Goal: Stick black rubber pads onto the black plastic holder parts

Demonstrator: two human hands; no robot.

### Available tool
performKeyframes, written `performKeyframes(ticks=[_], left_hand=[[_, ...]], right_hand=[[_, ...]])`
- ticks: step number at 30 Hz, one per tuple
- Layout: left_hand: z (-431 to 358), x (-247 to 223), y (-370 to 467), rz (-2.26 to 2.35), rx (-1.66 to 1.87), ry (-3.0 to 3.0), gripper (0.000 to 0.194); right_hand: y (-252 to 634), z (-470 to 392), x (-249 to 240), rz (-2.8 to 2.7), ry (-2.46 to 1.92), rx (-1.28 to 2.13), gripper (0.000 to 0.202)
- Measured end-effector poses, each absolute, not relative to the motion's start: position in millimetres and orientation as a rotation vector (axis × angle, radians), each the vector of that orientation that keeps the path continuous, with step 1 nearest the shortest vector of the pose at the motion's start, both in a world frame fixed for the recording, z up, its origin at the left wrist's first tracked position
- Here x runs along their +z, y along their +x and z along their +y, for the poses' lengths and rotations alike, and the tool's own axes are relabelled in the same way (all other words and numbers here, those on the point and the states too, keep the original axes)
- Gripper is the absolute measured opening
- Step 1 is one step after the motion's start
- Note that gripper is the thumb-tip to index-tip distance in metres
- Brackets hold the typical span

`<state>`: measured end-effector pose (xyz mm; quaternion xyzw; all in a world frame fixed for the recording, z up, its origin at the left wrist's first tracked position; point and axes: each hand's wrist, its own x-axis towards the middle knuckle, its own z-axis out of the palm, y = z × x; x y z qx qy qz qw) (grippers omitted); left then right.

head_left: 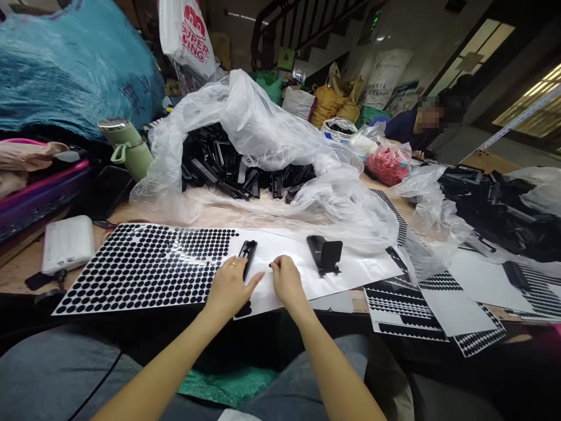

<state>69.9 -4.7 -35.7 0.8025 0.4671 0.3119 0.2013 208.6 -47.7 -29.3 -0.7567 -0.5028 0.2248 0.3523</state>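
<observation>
Here your left hand (pixel 228 287) lies flat, fingers spread, steadying the sticker sheet (pixel 144 266); just beyond its fingertips rests a black part (pixel 246 255). Your right hand (pixel 286 280) pinches something small, perhaps a dot.

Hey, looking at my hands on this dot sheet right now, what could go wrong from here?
The left hand lies on the dot sheet beside a black part, so a slip could smudge or lift nearby dots. The right hand seems to pinch something tiny, perhaps a dot, which could drop or fold. The sheet overhangs the table edge and may slide.
</observation>
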Motion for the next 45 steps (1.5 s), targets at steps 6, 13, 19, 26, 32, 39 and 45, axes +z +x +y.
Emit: performKeyframes(ticks=[6,13,19,26,32,39,45], left_hand=[[0,-20,77,1.321,0.704,1.825,0.022],[-6,25,76,0.986,0.447,1.061,0.027],[-18,28,89,1.029,0.455,1.04,0.027],[-28,28,98,1.026,0.467,1.024,0.024],[-33,27,105,1.038,0.473,1.008,0.023],[-21,18,89,1.053,0.528,1.02,0.023],[7,8,50,1.252,0.727,0.929,0.011]], right_hand=[[232,-74,-9,-1.1,-1.694,0.882,0.016],[226,-81,24,-1.097,-1.557,0.764,0.012],[222,-88,20,-1.069,-1.646,0.71,0.012],[222,-96,18,-1.007,-1.709,0.669,0.011],[222,-102,18,-1.014,-1.726,0.659,0.01],[211,-94,3,-1.067,-1.734,0.502,0.008],[165,-70,-12,-1.467,-2.069,0.612,0.021]])
